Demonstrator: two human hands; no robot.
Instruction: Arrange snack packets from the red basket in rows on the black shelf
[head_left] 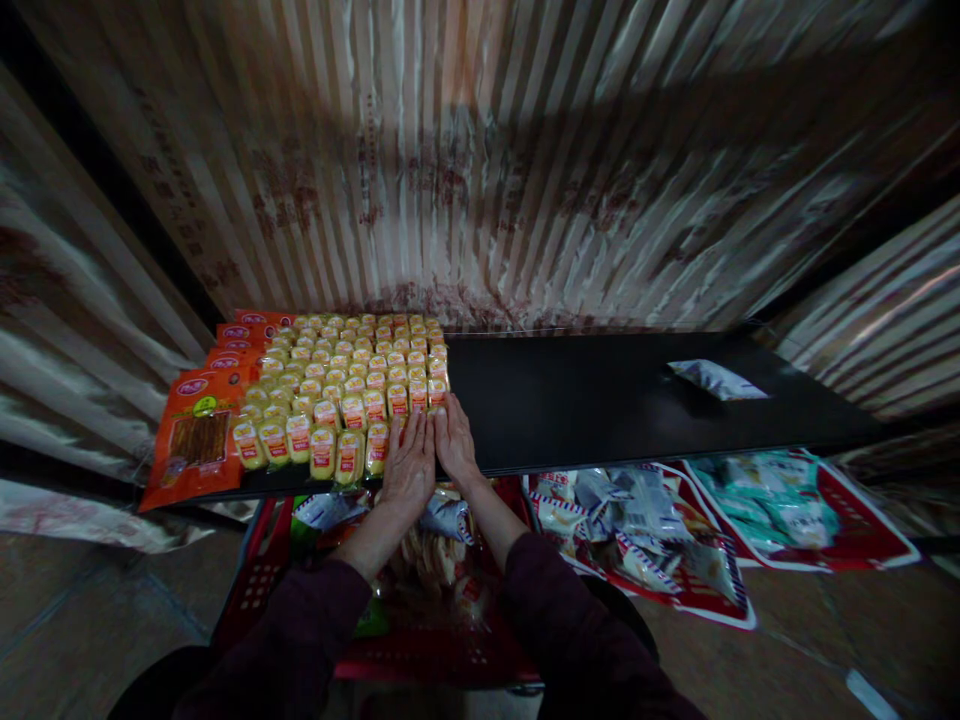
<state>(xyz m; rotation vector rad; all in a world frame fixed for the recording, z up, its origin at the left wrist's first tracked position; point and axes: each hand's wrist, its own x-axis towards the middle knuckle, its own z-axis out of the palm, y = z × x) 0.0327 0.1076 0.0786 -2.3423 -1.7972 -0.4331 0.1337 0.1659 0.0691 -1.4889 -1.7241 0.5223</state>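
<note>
Far left on the black shelf point(600, 400): orange packets point(196, 435), overlapping. Next, rows of small yellow snack packs point(345, 385). Left hand point(409, 465) flat, fingers straight, holding nothing, pressed against the packs' right edge; right hand point(456, 440) likewise flat and empty, touching the left. Red basket point(259, 575) below. Further right, a lone silver packet point(716, 378); bagged goods point(637, 530) on the floor.
</note>
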